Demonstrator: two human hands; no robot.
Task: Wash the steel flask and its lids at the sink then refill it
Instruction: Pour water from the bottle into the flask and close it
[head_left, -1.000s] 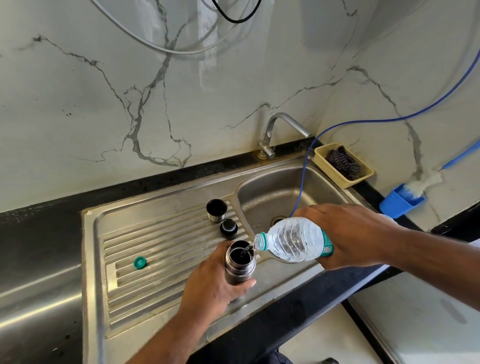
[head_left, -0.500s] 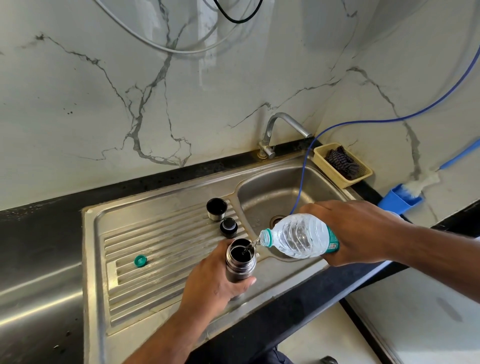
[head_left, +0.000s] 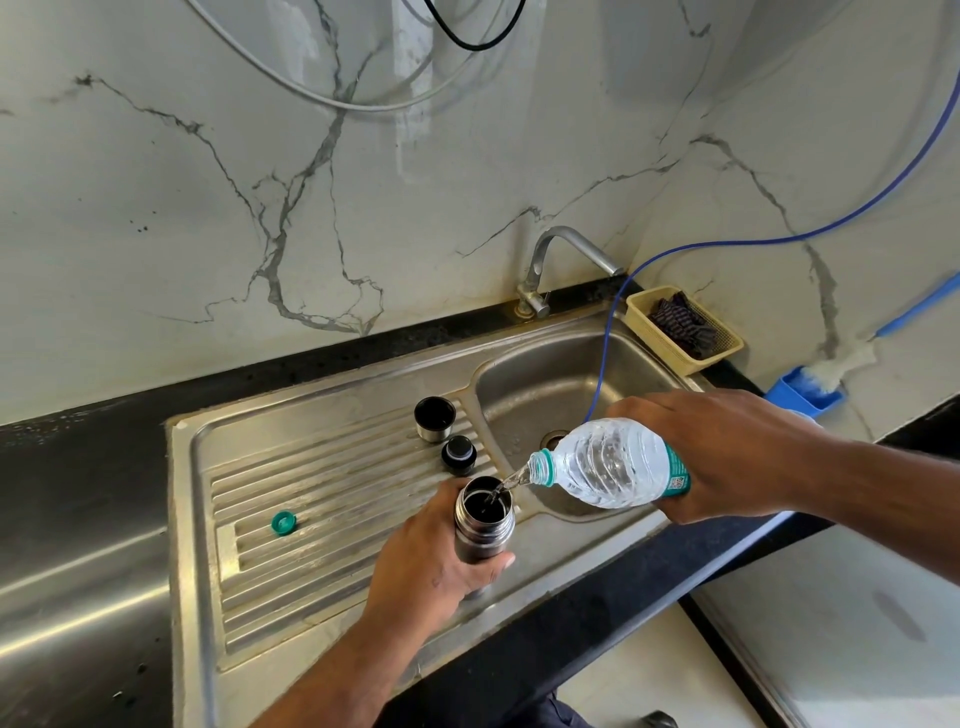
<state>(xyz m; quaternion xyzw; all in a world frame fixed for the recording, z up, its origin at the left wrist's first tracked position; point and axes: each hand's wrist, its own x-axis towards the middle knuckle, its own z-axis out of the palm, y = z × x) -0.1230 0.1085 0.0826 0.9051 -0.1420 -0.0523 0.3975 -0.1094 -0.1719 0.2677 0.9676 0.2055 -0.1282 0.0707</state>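
Now, left hand (head_left: 431, 566) fingers (head_left: 496, 564) round steel flask (head_left: 484, 525), right hand (head_left: 727, 452) gripping bottle (head_left: 608, 462), teal label (head_left: 675, 475) illegible.

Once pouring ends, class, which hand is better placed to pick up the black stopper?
Probably the right hand: its bottle can be set down, while the left hand grips the flask beside the stopper.

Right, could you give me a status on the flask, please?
Left grip holds steel flask upright. Right grip tips water bottle, stream entering flask mouth. Cup lid and stopper off, on drainboard; path clear.
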